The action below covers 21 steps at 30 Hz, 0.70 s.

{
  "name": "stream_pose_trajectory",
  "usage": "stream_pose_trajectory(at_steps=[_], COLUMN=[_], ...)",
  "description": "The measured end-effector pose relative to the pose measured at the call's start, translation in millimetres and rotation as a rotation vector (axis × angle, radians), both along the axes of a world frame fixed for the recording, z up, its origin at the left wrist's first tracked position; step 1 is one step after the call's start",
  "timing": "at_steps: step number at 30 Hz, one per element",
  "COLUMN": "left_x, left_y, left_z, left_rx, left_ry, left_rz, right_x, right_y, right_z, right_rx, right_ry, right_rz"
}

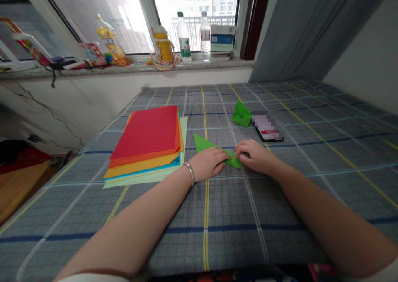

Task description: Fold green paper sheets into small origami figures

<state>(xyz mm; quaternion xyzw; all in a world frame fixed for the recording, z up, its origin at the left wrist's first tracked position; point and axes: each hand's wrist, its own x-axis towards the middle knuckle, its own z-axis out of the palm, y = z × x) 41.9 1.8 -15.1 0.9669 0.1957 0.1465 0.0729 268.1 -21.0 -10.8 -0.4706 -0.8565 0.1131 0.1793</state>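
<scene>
A folded piece of green paper (202, 143) lies on the checked cloth, its pointed left end showing. My left hand (209, 162), with a silver bangle at the wrist, rests flat over its middle, fingers stretched out and pressing it down. At the paper's right end my right hand (253, 154) has its fingers curled and pinched on the edge. The fingers hide part of the folds. Beyond the hands stands a finished-looking green paper boat (241, 114).
A stack of coloured paper (146, 131), red on top, lies to the left. A phone (268, 126) rests beside the boat. On the windowsill (130, 69) are a yellow drinking bottle (164, 48), a clear water bottle (184, 42) and boxes (222, 37).
</scene>
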Motion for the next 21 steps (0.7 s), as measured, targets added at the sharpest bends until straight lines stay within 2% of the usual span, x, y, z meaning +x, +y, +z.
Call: stream_pose_trajectory(at_steps=[2,5,9,21], left_x=[1,3,6,1], left_y=[0,0,-3,-4], left_z=[-2.0,-4.1,-1.5,9.3], left_rx=[0.027,0.071,0.118,0.140], left_ry=[0.015,0.027,0.070,0.133], left_rz=[-0.031,-0.012,-0.005,0.047], right_x=[-3,-8,-13,-6], right_y=[5,10,13,12], right_z=[-9.7,-24.2,-33.5,-18.0], right_rx=[0.032,0.024,-0.024,-0.203], right_ry=[0.052,0.071,0.010,-0.053], right_rz=[-0.033,-0.074,-0.238,-0.265])
